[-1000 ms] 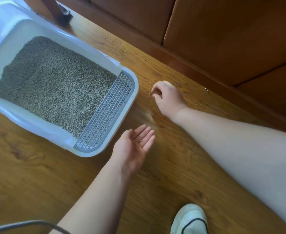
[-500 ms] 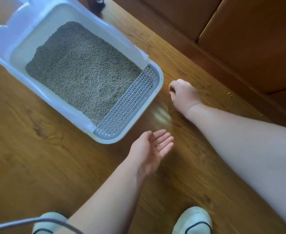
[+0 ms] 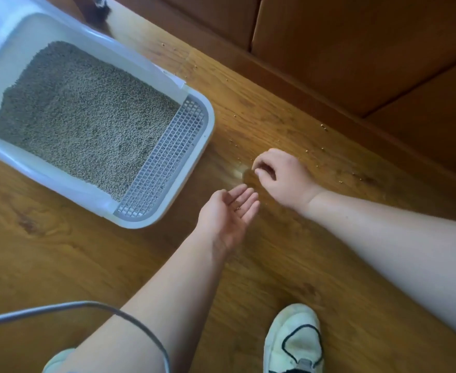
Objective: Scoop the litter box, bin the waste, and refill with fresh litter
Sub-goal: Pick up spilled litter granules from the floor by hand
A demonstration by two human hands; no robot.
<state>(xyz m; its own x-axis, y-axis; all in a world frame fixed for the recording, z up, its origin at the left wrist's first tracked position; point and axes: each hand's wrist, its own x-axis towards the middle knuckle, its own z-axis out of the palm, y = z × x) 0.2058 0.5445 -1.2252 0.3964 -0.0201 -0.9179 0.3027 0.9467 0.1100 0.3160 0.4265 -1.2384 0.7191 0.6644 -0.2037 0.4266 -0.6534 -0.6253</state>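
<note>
Closer to the left hand (image 3: 227, 214) than a moment ago, the right hand (image 3: 280, 179) is hovering knuckles-up just over the floor (image 3: 60, 251), fingers curling inward; whether they are pinching anything I cannot tell. Left palm is facing up, fingers released, carrying a few stray pellets (image 3: 237, 205). Just beside them the litter box (image 3: 208, 114) is sitting, holding grey litter (image 3: 87, 117) up to its grate (image 3: 167, 162).

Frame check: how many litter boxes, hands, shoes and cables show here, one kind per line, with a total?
litter box: 1
Hands: 2, left hand, right hand
Shoes: 2, full shoe, cropped shoe
cable: 1
stray pellets on the floor: too small to count, left out
Total: 6
</note>
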